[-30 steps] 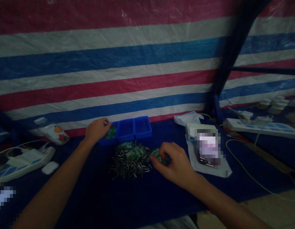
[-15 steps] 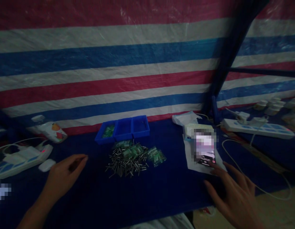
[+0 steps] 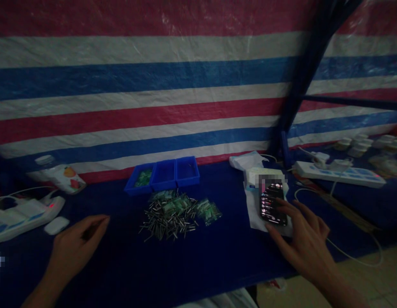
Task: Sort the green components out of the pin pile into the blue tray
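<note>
My right hand (image 3: 302, 239) reaches over a phone (image 3: 273, 205) with its fingers apart. The index fingertip is at the lit screen, which shows a dark list, and the thumb is by the phone's lower edge. White paper lies under the phone. On the left, my left hand (image 3: 78, 241) rests at the table with its fingers curled and the thumb tip against them; nothing shows in it. Between the hands lies a pile of thin metal pins (image 3: 168, 220), with small green-tinted plastic packets (image 3: 175, 205) on top and another packet group (image 3: 208, 211) beside it.
Behind the pile stands a blue three-part tray (image 3: 164, 174), green packets in its left section. Power strips (image 3: 25, 218) lie at both sides, with a white case (image 3: 56, 225) and a bottle (image 3: 68, 177) at left. A white cable (image 3: 355, 256) loops at right. Striped sheeting hangs behind.
My right hand has moved up over the phone, its index finger now higher on the screen. The screen has changed to a dark list. My left hand keeps its curled shape.
</note>
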The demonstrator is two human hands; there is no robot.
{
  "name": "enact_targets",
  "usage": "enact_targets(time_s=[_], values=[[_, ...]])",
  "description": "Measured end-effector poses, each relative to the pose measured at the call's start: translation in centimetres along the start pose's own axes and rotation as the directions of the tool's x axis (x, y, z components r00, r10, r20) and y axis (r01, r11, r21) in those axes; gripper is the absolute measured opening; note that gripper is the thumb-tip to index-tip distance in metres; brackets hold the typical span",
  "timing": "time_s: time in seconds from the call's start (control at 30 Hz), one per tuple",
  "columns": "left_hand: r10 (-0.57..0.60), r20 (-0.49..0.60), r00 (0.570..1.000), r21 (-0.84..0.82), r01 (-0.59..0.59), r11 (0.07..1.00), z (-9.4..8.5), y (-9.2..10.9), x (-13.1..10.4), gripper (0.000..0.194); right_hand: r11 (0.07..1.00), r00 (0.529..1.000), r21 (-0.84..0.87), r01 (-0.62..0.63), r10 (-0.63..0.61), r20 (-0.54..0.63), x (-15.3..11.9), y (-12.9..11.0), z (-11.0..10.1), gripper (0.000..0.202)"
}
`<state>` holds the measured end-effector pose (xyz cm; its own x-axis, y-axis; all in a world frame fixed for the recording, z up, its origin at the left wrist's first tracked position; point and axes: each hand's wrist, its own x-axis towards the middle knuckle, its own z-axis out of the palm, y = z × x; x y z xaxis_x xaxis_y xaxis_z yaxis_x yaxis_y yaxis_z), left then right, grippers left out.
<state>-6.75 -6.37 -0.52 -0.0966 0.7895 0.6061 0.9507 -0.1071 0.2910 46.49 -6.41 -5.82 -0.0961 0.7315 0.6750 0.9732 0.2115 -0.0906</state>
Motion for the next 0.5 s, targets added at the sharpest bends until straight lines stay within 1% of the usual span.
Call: enact_targets(time_s=[0.13,0.2,0.27,0.37,0.43,0.5], values=[[-0.026,0.013,1.000,0.000,0.026,1.000,0.5,0.1,-0.4,0.034,0.999,0.993,0.005,-0.051,0.050,0.105,1.0,0.3,1.1,0.049],[-0.060,0.031,0.998,0.007,0.060,0.998,0.5,0.2,-0.6,0.034,0.998,0.992,0.008,-0.059,0.058,0.113,1.0,0.3,1.2,0.048],[-0.097,0.040,0.994,0.013,0.097,0.995,0.3,0.5,-0.7,0.034,0.998,0.997,0.034,-0.060,0.058,0.051,0.9,0.3,0.9,0.046],[-0.116,0.041,0.992,0.014,0.115,0.993,0.2,0.7,-0.9,0.031,0.992,0.990,0.100,-0.083,0.093,-0.103,0.8,0.6,-0.1,0.040],[-0.115,0.045,0.992,0.013,0.115,0.993,0.3,0.7,-0.9,0.028,0.985,0.973,0.138,-0.099,0.125,-0.196,0.7,0.9,-0.7,0.031],[-0.123,0.061,0.991,0.010,0.122,0.992,0.4,0.4,-1.0,0.027,0.981,0.940,0.154,-0.118,0.161,-0.301,0.7,1.2,-1.1,0.026]])
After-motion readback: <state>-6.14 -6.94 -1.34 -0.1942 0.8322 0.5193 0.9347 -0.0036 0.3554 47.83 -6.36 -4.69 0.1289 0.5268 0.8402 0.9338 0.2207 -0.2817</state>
